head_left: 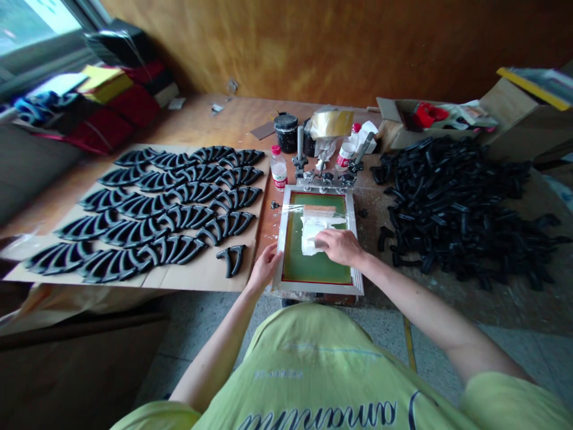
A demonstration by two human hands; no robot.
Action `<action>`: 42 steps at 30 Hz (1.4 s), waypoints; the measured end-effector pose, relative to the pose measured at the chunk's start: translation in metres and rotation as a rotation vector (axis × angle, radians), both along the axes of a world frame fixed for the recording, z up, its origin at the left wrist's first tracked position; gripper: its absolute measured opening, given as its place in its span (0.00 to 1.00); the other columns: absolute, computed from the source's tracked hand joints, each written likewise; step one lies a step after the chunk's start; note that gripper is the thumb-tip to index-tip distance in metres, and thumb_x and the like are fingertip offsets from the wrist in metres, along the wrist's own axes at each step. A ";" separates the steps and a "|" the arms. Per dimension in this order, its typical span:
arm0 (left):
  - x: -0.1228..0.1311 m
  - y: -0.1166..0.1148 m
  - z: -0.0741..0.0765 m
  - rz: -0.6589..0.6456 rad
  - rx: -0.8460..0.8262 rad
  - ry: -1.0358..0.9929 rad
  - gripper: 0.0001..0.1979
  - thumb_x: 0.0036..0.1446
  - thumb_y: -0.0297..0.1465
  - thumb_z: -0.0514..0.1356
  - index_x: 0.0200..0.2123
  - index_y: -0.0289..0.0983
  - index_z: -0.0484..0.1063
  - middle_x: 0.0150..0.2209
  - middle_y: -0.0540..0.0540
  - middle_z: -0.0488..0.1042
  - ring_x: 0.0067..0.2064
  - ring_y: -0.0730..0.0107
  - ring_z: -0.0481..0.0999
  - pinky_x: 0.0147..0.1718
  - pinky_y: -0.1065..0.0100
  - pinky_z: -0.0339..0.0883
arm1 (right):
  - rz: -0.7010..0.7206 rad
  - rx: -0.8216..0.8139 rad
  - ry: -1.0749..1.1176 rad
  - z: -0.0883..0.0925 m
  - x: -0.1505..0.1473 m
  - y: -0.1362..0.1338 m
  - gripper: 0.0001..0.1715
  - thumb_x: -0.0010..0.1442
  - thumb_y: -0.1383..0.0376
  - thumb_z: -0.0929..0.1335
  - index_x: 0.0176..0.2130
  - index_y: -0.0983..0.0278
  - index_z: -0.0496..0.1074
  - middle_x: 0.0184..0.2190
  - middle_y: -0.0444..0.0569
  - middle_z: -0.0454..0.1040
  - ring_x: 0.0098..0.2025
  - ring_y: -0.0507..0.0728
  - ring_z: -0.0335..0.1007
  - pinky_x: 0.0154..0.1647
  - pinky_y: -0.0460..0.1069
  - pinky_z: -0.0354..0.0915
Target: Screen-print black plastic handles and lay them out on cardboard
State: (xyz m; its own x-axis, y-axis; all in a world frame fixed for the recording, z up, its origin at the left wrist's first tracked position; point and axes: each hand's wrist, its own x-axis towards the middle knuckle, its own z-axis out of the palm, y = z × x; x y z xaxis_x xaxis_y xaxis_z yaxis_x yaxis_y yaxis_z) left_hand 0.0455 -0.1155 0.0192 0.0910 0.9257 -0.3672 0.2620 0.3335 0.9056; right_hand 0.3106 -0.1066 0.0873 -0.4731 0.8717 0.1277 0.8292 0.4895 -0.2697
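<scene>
A screen-printing frame (322,288) with a metal rim and a green mesh (293,263) lies in front of me. My left hand (265,264) grips its left rim near the lower corner, fingers closed and partly hidden. Over the mesh, my right hand (341,246) is closed on a crumpled white wipe (310,239), pressing it against the surface; its material, paper or cloth, I cannot tell. Just beyond the wipe, a squeegee with a wooden-coloured handle (320,210) lies across the mesh. Metal clamps (326,178) hold the frame's far end.
Rows of curved black handles (156,197) cover cardboard on the left. A large heap of black parts (452,209) lies on the right. Behind the frame stand a red-capped bottle (278,168), a black tub (286,132) and a tape roll (331,124). An open carton (394,122) sits back right.
</scene>
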 end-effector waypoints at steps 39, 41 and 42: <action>-0.043 0.010 0.022 0.370 -0.164 -0.023 0.21 0.61 0.49 0.54 0.40 0.36 0.66 0.34 0.42 0.78 0.26 0.68 0.78 0.25 0.69 0.71 | -0.599 0.040 0.084 -0.053 0.072 -0.010 0.17 0.68 0.58 0.62 0.39 0.62 0.78 0.39 0.55 0.72 0.41 0.59 0.67 0.43 0.53 0.62; -0.095 0.013 0.008 0.389 -0.214 0.288 0.22 0.63 0.48 0.48 0.41 0.35 0.66 0.32 0.42 0.77 0.25 0.66 0.78 0.26 0.66 0.72 | -0.828 -0.050 -0.064 -0.071 0.123 -0.002 0.19 0.66 0.55 0.63 0.41 0.63 0.79 0.38 0.59 0.71 0.41 0.62 0.67 0.40 0.55 0.62; -0.115 0.012 0.001 0.349 -0.223 0.441 0.23 0.64 0.48 0.46 0.42 0.35 0.67 0.30 0.41 0.77 0.26 0.64 0.78 0.27 0.65 0.72 | -0.900 -0.139 -0.117 -0.079 0.143 0.000 0.21 0.65 0.53 0.64 0.41 0.63 0.79 0.39 0.61 0.71 0.41 0.63 0.67 0.39 0.55 0.61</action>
